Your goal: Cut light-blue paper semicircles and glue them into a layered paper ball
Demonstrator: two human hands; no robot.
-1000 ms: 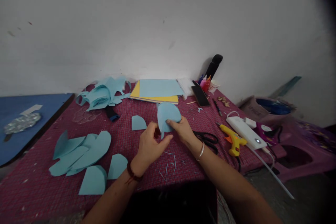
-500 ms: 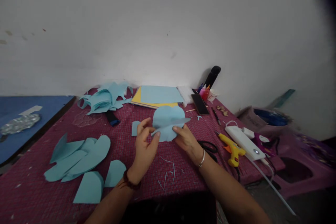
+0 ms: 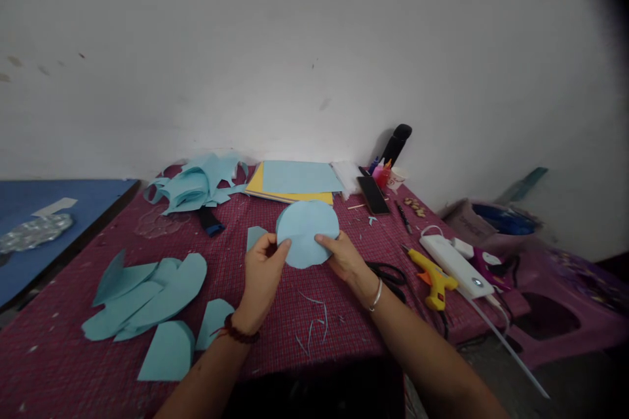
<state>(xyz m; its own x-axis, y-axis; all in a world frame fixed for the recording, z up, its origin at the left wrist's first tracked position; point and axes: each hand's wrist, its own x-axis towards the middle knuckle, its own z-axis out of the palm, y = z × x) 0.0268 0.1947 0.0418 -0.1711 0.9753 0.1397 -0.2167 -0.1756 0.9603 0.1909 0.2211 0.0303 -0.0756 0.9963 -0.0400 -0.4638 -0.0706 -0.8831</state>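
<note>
- Paper quarter-rounds (image 3: 168, 352), two, lie nearer than the blue disc (image 3: 308, 236), to its left, likely kept there to leave space.
- Slivers (image 3: 325, 322), too fine to count, lie nearer than the disc.
- Scissors (image 3: 386, 266) and glue gun (image 3: 436, 281), one each, sit right of the disc, presumably for easy reach.
- Left hand (image 3: 263, 278) and right hand (image 3: 350, 265) pinch the one disc between thumbs and fingers at opposite sides, probably keeping it flat.
- Phone (image 3: 373, 196), one, lies beyond the disc, rightward.

The head view looks forward and down over the table (image 3: 276, 330).
</note>
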